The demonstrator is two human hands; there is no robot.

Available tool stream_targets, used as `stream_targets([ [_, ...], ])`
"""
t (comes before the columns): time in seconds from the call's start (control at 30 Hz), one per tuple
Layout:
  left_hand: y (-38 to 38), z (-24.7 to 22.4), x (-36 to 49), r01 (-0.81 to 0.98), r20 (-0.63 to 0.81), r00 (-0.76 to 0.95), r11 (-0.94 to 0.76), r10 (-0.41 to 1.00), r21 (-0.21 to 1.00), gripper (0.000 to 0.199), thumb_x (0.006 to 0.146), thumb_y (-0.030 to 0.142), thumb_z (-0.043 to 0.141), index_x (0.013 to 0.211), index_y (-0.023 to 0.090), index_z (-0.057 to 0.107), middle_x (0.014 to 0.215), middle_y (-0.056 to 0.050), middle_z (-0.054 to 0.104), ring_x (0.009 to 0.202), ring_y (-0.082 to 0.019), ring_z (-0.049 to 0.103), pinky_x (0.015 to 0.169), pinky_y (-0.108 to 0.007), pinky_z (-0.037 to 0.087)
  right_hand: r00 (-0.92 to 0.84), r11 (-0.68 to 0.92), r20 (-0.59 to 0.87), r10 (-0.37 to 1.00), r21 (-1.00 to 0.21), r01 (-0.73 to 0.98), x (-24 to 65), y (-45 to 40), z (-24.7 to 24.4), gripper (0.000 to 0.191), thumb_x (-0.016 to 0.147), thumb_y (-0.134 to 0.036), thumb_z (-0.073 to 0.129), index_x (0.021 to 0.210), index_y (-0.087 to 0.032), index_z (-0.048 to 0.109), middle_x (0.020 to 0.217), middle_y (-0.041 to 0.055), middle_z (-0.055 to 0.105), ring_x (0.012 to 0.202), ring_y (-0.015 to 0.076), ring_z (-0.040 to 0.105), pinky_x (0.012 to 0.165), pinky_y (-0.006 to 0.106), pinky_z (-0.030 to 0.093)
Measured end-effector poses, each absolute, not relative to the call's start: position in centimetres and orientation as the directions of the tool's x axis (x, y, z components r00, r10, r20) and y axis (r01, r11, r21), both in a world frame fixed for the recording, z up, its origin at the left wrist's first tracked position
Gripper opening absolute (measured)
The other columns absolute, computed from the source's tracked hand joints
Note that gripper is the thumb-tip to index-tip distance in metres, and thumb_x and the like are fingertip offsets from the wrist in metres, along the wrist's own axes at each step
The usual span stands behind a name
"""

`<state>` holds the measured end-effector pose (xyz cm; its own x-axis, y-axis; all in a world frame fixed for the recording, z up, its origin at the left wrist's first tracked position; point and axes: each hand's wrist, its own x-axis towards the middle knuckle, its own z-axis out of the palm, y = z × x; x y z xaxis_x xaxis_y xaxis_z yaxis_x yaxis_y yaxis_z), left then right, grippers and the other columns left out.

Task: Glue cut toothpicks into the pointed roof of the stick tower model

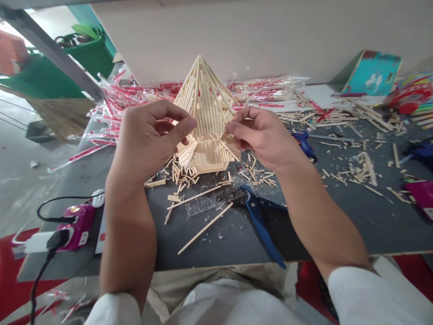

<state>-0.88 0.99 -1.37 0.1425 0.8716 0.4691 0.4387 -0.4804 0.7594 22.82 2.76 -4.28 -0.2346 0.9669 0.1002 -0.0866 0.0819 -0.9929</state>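
Note:
A small house-like model of thin wooden sticks (207, 106), with a pointed cone-shaped roof and a wider base, stands upright on the dark table. My left hand (145, 135) has its thumb and fingers closed at the roof's left lower edge. On the opposite side, my right hand (259, 135) pinches the right lower edge of the same roof. Short cut stick pieces (184, 176) lie around the base. Nearer to me are a clear plastic ruler (206, 205), a loose long stick (204, 229) and a blue-handled cutter (259, 216).
Red-and-clear plastic packets of sticks (111, 104) heap behind and left. A blue glue gun (304, 144) lies right of my right hand, amid stick scraps (355, 167). A purple power strip (76, 225) with cables sits at the left edge. A turquoise board (374, 72) leans at the back right.

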Motion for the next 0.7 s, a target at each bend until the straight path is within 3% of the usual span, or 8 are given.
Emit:
stream_targets([
  [0.3, 0.96, -1.31, -0.62, 0.447, 0.442, 0.166, -0.467, 0.881, 0.763, 0.028, 0.081, 0.048, 0.085, 0.085, 0.023, 0.074, 0.071, 0.001, 0.070, 0.053, -0.014, 0.062, 0.041, -0.025, 0.044, -0.253, 0.123, 0.129, 0.959, -0.992, -0.042, 22.74, 2.62, -4.83, 0.031, 0.089, -0.031, 0.077, 0.087, -0.026, 0.047, 0.067, -0.0045, 0.056, 0.051, 0.0085, 0.046, 0.047, 0.029, 0.036],
  [0.7, 0.38, -0.51, -0.08, 0.488, 0.397, 0.164, -0.424, 0.903, 0.763, 0.018, 0.089, 0.038, 0.079, 0.086, 0.021, 0.074, 0.070, 0.001, 0.068, 0.056, -0.010, 0.063, 0.044, -0.018, 0.045, -0.259, 0.166, 0.183, 0.948, -0.982, -0.087, 22.76, 2.44, -5.00, 0.025, 0.092, -0.030, 0.075, 0.090, -0.023, 0.051, 0.067, -0.0046, 0.054, 0.051, 0.0082, 0.046, 0.050, 0.029, 0.035],
])
